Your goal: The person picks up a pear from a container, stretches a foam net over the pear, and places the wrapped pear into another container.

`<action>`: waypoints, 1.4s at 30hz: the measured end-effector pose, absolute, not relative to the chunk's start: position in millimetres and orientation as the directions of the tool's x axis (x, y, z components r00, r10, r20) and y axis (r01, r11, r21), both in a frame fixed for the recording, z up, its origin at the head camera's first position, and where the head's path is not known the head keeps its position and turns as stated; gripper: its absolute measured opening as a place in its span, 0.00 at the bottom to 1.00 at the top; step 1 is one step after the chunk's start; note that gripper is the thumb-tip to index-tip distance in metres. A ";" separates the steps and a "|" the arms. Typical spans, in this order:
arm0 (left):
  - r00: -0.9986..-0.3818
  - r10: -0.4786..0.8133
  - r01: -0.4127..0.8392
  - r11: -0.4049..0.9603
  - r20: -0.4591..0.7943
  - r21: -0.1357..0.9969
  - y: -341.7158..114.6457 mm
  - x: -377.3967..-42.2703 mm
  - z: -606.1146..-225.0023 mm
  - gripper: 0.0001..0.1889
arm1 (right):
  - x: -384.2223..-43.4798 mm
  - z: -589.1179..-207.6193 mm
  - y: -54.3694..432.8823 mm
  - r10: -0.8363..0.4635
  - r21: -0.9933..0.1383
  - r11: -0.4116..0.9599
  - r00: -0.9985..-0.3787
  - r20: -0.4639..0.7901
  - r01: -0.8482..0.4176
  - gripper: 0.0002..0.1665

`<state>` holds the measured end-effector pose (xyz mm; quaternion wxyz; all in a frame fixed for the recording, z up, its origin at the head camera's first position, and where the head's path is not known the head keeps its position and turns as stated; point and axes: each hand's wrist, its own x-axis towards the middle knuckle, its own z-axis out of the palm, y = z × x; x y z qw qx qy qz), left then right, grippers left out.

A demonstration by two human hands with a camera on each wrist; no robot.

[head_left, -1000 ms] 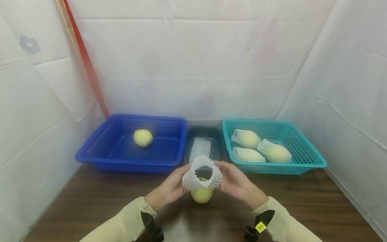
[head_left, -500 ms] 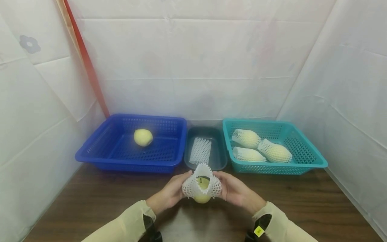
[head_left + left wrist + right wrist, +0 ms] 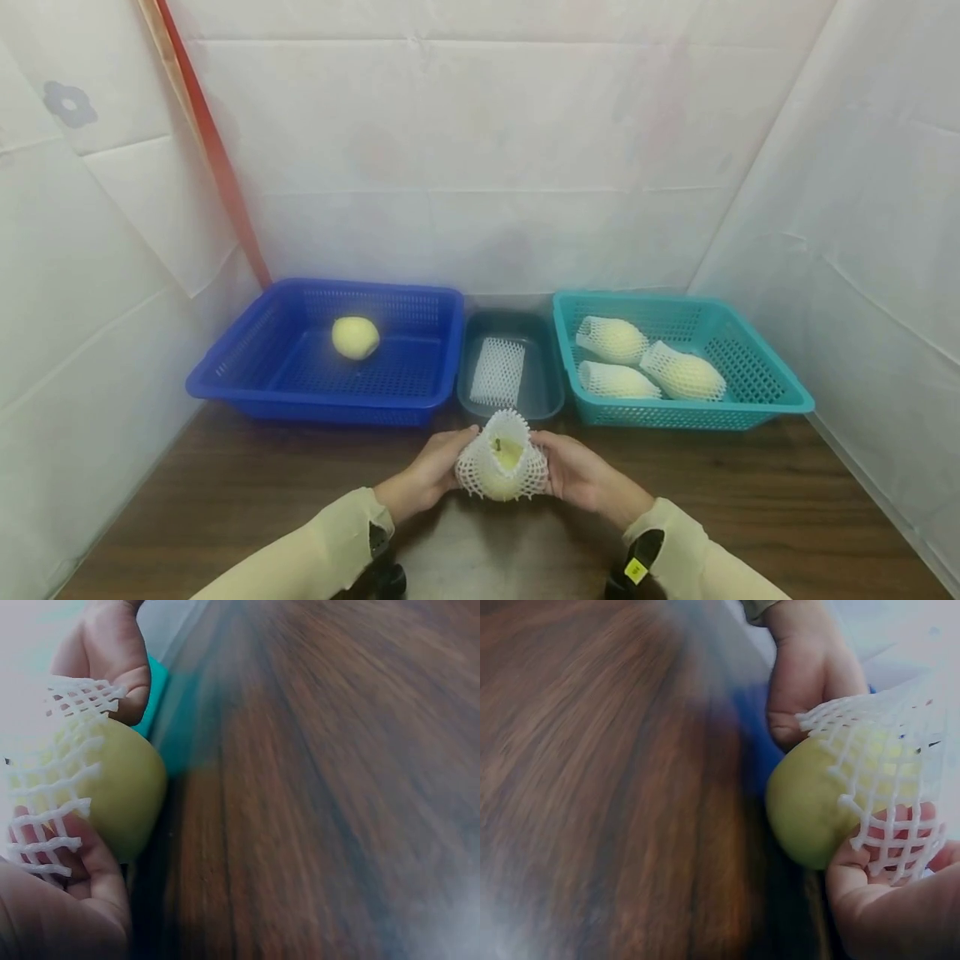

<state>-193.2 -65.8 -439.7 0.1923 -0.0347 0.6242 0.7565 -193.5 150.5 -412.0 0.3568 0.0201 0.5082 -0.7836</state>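
Between my hands a white foam fruit net point(image 3: 467, 475) is stretched around a pale yellow-green fruit point(image 3: 510, 454), pear or apple-like, with its stem facing up through the net's open end. My left hand point(image 3: 425, 477) grips the net's left edge, its fingers showing through the mesh in the left wrist view. On the opposite side my right hand point(image 3: 588, 479) grips the net's right edge likewise. In the right wrist view the lower part of the fruit point(image 3: 799, 806) bulges bare below the net's zigzag rim.
A blue basket point(image 3: 315, 400) at the back left holds one bare fruit point(image 3: 356, 337). The dark tray point(image 3: 551, 400) in the middle contains a flat foam net point(image 3: 498, 372). At the right, three netted fruits point(image 3: 686, 375) lie in a teal basket point(image 3: 772, 392). White sheets surround the wooden table point(image 3: 750, 500).
Both hands have lowered the foam net over the fruit. Earlier the fruit was mostly below the net's opening; now the net surrounds its upper part and sides.
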 end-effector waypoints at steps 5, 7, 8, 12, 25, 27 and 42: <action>-0.944 0.162 -0.284 0.046 -0.288 0.958 -64.7 -192.5 -439.9 0.21 | -192.4 -418.0 149.1 -0.484 -0.836 -0.175 -0.785 -0.386 0.519 0.12; -0.958 0.129 -0.239 0.140 -0.257 0.961 -64.0 -192.8 -440.2 0.20 | -192.2 -418.9 148.1 -0.452 -0.855 -0.160 -0.807 -0.380 0.493 0.12; -0.965 0.115 -0.214 0.182 -0.237 0.960 -63.6 -193.1 -440.0 0.20 | -192.2 -419.2 147.5 -0.435 -0.866 -0.147 -0.817 -0.377 0.478 0.12; -0.983 0.087 -0.130 0.281 -0.160 0.951 -61.3 -196.0 -440.4 0.18 | -193.1 -420.6 145.0 -0.377 -0.902 -0.087 -0.852 -0.364 0.424 0.15; -0.984 0.115 -0.075 0.436 -0.138 0.897 -57.7 -201.3 -432.8 0.23 | -189.2 -426.1 136.8 -0.300 -0.943 0.068 -0.894 -0.332 0.327 0.25; -0.981 0.117 -0.090 0.439 -0.156 0.894 -58.3 -201.0 -432.7 0.23 | -186.7 -424.4 135.7 -0.300 -0.944 0.083 -0.895 -0.328 0.319 0.24; -0.935 0.249 -0.258 0.021 -0.255 0.966 -50.8 -186.7 -419.6 0.29 | -180.3 -396.7 140.7 -0.385 -0.934 -0.078 -0.874 -0.295 0.350 0.24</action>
